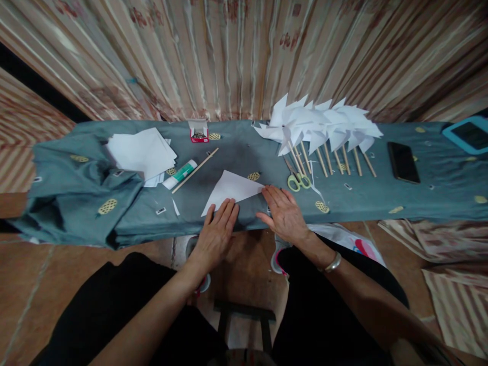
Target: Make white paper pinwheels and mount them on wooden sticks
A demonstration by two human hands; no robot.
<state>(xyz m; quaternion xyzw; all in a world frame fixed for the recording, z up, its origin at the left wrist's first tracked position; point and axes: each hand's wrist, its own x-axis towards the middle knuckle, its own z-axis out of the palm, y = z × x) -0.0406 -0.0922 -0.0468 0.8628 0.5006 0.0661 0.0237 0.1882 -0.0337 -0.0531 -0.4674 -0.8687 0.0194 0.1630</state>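
Observation:
A sheet of white paper folded into a triangle (232, 187) lies on the cloth-covered table in front of me. My left hand (217, 229) rests with its fingers laid flat on the near edge of the paper. At the paper's right corner, the fingertips of my right hand (284, 213) press down, with the thumb held apart. Neither hand grips anything. A green-handled pair of scissors (298, 181) lies just beyond my right hand. Left of the paper are a glue stick (182, 174) and a thin wooden stick (195, 170).
White paper pinwheels on wooden sticks (324, 124) lie in an overlapping row at the back right. A stack of white paper (141, 152) is at the left, near a small open red box (199, 132). A dark phone (404, 162) and a blue-framed device (468, 134) lie right.

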